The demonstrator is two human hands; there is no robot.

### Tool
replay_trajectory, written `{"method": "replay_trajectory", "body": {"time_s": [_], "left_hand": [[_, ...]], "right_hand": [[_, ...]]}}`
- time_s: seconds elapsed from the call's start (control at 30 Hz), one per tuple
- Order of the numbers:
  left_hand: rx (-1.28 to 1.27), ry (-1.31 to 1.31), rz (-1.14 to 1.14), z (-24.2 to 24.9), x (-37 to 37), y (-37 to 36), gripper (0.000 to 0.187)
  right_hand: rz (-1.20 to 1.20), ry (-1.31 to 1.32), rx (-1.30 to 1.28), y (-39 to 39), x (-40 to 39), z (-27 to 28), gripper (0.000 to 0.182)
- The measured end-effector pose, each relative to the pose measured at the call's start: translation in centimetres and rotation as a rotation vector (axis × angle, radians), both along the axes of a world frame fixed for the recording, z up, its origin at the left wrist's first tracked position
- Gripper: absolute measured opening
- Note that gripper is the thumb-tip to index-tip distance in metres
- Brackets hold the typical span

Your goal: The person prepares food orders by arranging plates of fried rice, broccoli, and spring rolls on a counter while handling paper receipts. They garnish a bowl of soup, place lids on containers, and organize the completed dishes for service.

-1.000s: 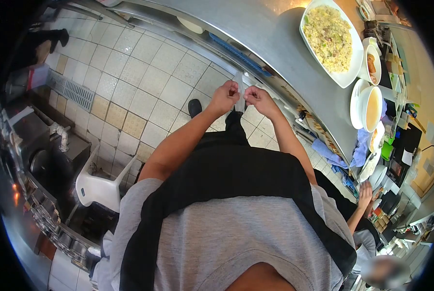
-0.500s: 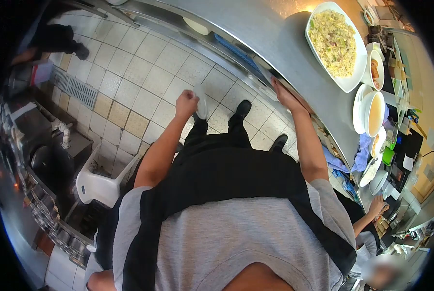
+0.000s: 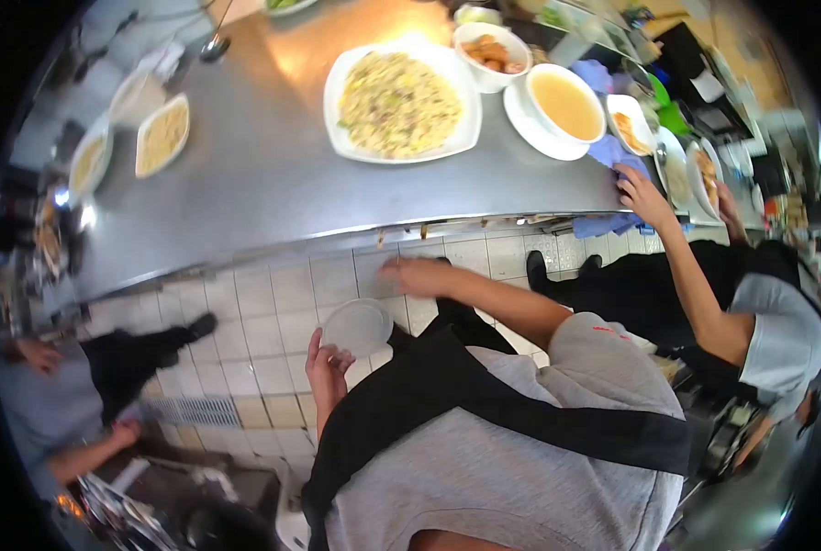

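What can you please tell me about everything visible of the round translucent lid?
The round translucent lid looks like thin, colourless plastic, with a rim circling its broad face. The left hand holds it near its edge, face roughly toward the camera, above the tiled floor. Nothing else appears to touch it.

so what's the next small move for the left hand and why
Probably lift the clear disc over the counter: the left hand holds it short of the near edge, above the floor, and the blurred right hand shows nothing clearly held.
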State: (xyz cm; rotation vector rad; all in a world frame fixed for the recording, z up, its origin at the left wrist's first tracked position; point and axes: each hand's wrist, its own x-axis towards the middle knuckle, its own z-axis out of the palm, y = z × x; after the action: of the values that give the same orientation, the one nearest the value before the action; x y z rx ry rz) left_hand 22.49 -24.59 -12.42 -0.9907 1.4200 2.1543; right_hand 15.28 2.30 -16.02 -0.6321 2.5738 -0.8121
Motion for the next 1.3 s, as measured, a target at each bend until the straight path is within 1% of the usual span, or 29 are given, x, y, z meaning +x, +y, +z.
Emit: {"method": "replay_trajectory", "body": {"time_s": [0.03,0.13,0.2,0.23,0.27,0.3,0.33,0.37,0.4,0.47,0.5,0.53,0.6,0.63,0.67,0.73,0.83,0.93,0.97,1.07,1.1,1.13,1.2,1.27,1.3], "left_hand": [[0.025,0.075,-0.037,1.5,-0.4,-0.2,0.058],[0.077,0.278,-0.087,5.3,-2.6,0.1,0.057],[0.068,0.389,-0.074,7.9,-4.4,0.8,0.057],[0.075,0.429,-0.054,9.4,-5.3,1.6,0.058],[0.059,0.459,-0.022,10.7,-6.3,2.4,0.058],[0.043,0.488,0.016,11.8,-7.3,3.2,0.057],[0.026,0.511,0.057,12.5,-8.1,4.0,0.057],[0.11,0.581,-0.026,12.1,-8.7,3.1,0.057],[0.066,0.585,0.039,13.2,-9.4,4.6,0.057],[-0.028,0.573,0.179,16.1,-10.1,7.9,0.056],[-0.017,0.611,0.141,15.8,-10.1,7.6,0.056],[-0.062,0.614,0.181,15.9,-10.0,8.0,0.056],[-0.149,0.624,0.263,16.3,-9.6,9.5,0.056],[-0.175,0.639,0.31,16.7,-9.5,10.8,0.057],[-0.194,0.639,0.34,16.7,-9.3,11.5,0.056],[-0.232,0.629,0.403,16.8,-9.1,12.7,0.054],[-0.285,0.621,0.44,17.3,-9.1,14.6,0.05],[-0.331,0.613,0.449,17.4,-9.7,15.7,0.048],[-0.339,0.599,0.448,17.9,-10.0,16.4,0.047],[-0.408,0.583,0.43,18.4,-10.4,17.5,0.046],[-0.433,0.586,0.418,18.4,-10.6,17.7,0.046],[-0.421,0.59,0.415,18.2,-10.8,17.5,0.045],[-0.392,0.596,0.405,17.7,-11.2,17.0,0.045],[-0.338,0.577,0.399,17.7,-11.8,16.8,0.046],[-0.323,0.575,0.387,17.7,-12.1,16.7,0.047]], "right_hand": [[0.072,-0.02,-0.18,0.6,0.8,2.8,0.034],[-0.091,0.289,-0.287,4.5,-0.4,12.0,0.032],[-0.4,0.647,-0.381,10.2,-3.7,17.2,0.021],[-0.656,0.641,-0.42,12.6,-5.2,20.7,0.015],[-0.832,0.591,-0.389,16.3,-7.7,22.2,0.013],[-0.858,0.782,-0.351,19.9,-10.5,23.2,0.012],[-0.882,0.931,-0.318,24.3,-13.7,23.0,0.012],[-0.943,0.955,-0.172,27.7,-16.0,23.8,0.015],[-0.996,0.977,-0.025,31.1,-18.3,24.8,0.017],[-0.97,1.112,0.142,39.0,-22.8,26.1,0.021],[-1.003,1.128,0.227,43.3,-25.1,26.4,0.023],[-1.034,1.146,0.314,47.2,-27.2,26.8,0.024],[-0.989,0.762,0.274,53.3,-30.9,25.9,0.025],[-0.955,0.572,0.259,55.0,-32.7,25.7,0.025],[-0.919,0.326,0.231,54.6,-33.0,26.2,0.027],[-0.625,0.205,0.174,55.9,-35.2,23.6,0.028],[-0.445,0.043,0.202,55.4,-38.0,20.7,0.03],[-0.113,0.449,0.512,54.0,-38.3,19.4,0.035],[-0.148,0.411,0.539,53.1,-37.8,19.4,0.033],[-0.072,0.455,0.643,52.7,-38.4,19.4,0.025],[-0.037,0.504,0.585,53.6,-39.3,18.1,0.018],[-0.082,0.422,0.508,54.6,-40.1,17.2,0.016],[-0.18,0.256,0.357,55.0,-40.1,18.3,0.014],[-0.37,0.077,0.03,55.8,-39.6,19.6,0.01],[-0.404,0.104,0.042,56.4,-38.9,21.1,0.012]]}}
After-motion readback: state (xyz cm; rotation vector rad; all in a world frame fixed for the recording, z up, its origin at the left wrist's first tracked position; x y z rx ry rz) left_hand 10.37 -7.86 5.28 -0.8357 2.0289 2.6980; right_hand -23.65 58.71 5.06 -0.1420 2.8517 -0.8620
